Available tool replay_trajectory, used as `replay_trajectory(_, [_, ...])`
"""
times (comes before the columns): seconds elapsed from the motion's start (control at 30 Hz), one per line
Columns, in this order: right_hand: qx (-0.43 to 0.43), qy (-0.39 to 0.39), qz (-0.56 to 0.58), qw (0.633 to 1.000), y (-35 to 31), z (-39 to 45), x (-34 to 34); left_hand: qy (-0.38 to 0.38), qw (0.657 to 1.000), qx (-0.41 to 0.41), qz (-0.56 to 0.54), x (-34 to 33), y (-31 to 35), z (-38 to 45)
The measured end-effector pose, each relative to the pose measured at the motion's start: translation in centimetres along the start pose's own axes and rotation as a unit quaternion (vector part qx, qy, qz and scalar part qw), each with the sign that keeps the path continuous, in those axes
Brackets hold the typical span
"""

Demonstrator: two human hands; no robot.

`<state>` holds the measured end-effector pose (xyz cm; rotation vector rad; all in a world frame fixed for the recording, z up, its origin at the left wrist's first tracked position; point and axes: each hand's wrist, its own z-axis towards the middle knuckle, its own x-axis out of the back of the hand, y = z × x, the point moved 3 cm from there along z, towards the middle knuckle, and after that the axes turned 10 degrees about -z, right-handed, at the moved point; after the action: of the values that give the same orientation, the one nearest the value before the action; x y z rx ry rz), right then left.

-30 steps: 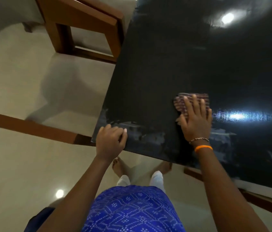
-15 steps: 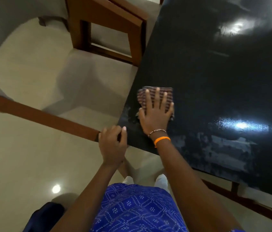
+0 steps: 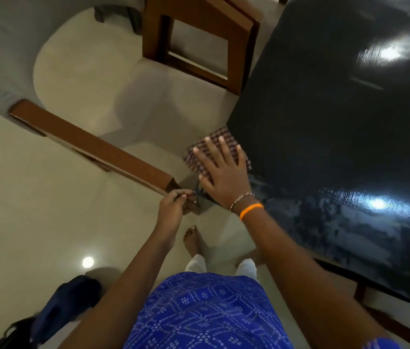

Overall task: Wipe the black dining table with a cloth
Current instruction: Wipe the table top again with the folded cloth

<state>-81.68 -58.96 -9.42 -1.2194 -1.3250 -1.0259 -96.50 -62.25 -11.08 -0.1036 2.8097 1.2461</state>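
Note:
The glossy black dining table point(image 3: 325, 122) fills the right of the head view, with streaky wet marks near its front edge. A checked brown cloth point(image 3: 200, 153) lies at the table's left edge, partly overhanging it. My right hand point(image 3: 223, 172) presses flat on the cloth with fingers spread; it wears an orange band and a thin bracelet. My left hand point(image 3: 173, 206) curls its fingers round the table's near left corner.
A wooden chair frame point(image 3: 199, 44) stands beyond the table's left edge. A wooden bar point(image 3: 93, 147) runs across the pale floor towards the corner. A dark bag point(image 3: 57, 308) lies on the floor at lower left. My bare feet are below.
My right hand has slid the cloth leftward across the table to its left edge, where it now overhangs. My left hand has stayed at the table's corner.

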Motion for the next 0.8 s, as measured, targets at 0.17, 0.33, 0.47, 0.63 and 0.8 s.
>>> replay_trajectory(0.17, [0.043, 0.012, 0.006, 0.999, -2.0, -4.7, -1.1, -0.042, 0.990, 0.118, -0.059, -0.1, -2.0, -1.2])
replay_trajectory(0.33, [-0.028, 0.005, 0.015, 0.999, 2.2, -7.2, -0.9, -0.103, 0.986, 0.114, -0.062, -0.9, -1.9, -1.1])
replay_trajectory(0.47, [-0.173, 0.001, 0.000, 0.985, 8.9, -11.9, -0.8, -0.086, 0.982, 0.130, -0.106, -2.2, -1.5, -0.6])
replay_trajectory(0.63, [-0.339, -0.005, 0.004, 0.941, 14.7, -17.6, -0.6, -0.037, 0.962, 0.211, -0.170, -3.5, -1.7, -0.2])
replay_trajectory(0.8, [-0.434, -0.011, 0.036, 0.900, 11.4, -15.0, -0.9, -0.043, 0.947, 0.235, -0.214, -3.3, -1.9, -0.1])
